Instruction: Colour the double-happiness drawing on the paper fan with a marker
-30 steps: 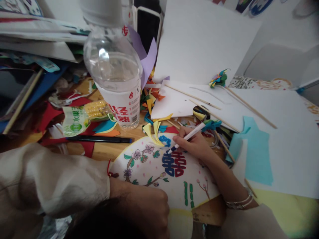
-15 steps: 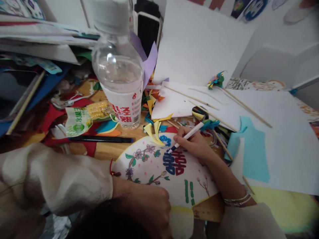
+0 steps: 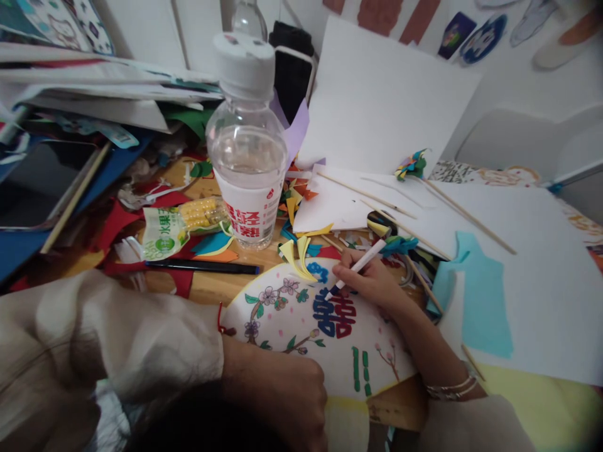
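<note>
My right hand (image 3: 372,279) is closed round a white marker pen (image 3: 357,267), whose tip touches the red and blue character on a round paper fan (image 3: 301,326) painted with flowers and branches. At the fan's near edge, my left hand (image 3: 277,392) rests as a fist on the paper, with its fingers curled under; what it holds, if anything, is hidden. A cream sleeve covers my left forearm.
A clear water bottle (image 3: 248,157) stands just beyond the fan. A wrapped corn cob (image 3: 181,223) and a black pen (image 3: 202,267) lie to the left. Coloured paper scraps, wooden sticks (image 3: 464,213), white sheets (image 3: 518,251) and a light blue paper piece (image 3: 480,295) lie at right.
The view has tilted up, so the bottle's cap shows. My right hand has kept the pen tip on the character with only slight movement. My left hand has stayed put.
</note>
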`<state>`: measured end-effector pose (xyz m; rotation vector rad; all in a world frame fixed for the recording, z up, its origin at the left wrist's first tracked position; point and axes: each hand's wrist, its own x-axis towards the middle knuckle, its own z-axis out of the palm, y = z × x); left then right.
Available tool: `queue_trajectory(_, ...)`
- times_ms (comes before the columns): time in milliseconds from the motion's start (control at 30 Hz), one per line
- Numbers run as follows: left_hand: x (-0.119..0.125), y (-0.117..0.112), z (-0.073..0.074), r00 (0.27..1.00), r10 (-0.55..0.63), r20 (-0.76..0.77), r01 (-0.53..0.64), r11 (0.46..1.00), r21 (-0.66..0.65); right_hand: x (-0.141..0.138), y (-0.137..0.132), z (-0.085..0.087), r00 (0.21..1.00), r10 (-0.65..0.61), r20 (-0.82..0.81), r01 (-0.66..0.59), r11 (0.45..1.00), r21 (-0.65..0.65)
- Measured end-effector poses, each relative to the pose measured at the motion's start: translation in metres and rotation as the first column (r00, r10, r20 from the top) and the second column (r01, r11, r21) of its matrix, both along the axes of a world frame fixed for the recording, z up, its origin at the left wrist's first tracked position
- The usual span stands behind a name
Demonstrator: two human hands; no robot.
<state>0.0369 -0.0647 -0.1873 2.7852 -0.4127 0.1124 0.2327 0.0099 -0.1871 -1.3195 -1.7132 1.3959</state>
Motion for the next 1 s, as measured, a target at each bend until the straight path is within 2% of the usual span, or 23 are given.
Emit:
queue_trajectory(233,-0.0015,-0.0002,-0.0038,0.999,0.013,0.041,-0.012,0.999,-0.038,0.0007,-0.0011,-0.0007,1.000,0.006,-0.002,-0.006,1.000,-0.002)
queue_trajectory(633,0.0014,0.0016,-0.0027,0.999,-0.009,-0.043,0.007,1.000,-0.030,-0.0008,0.0000,0.0021,1.000,0.023,0.013,-0.023,1.000,0.021)
queue_trajectory(1000,-0.0017,-0.0002,-0.0050,1.000,0.004,-0.001,-0.004,0.999,-0.036,-0.0012,-0.0004,0.0042,0.999,-0.002,0.034,0.001,0.999,0.037)
